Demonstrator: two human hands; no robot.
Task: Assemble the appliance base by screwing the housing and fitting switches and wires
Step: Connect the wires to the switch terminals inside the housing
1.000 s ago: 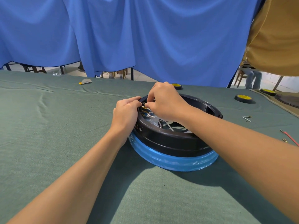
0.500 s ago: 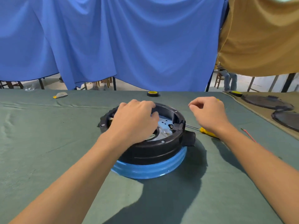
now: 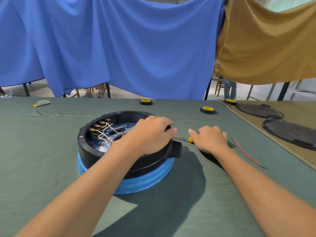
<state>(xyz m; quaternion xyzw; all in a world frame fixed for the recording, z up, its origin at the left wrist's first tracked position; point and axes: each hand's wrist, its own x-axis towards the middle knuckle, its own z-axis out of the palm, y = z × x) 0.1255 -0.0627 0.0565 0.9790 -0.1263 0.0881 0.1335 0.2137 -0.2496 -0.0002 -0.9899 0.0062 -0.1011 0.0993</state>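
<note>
One step in hand: screwdriver (image 3: 190,139) pickup.
Housing (image 3: 89,144) sits on a blue ring (image 3: 145,182) on the desk (image 3: 42,151). Left hand (image 3: 150,132) grips its right rim; right hand (image 3: 210,139) covers the screwdriver handle beside it, grasp not discernible. Hold the rim steady and seat the handle fully before lifting.

likely workshop: cloth-covered worktable (image 3: 42,151), tape rolls (image 3: 207,109)

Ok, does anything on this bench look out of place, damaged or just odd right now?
Nothing spilled or broken. Two loose ends stand out: a red wire lies by itself on the green cloth right of the black housing, and the white wires inside it loop untidily across its open middle.
</note>
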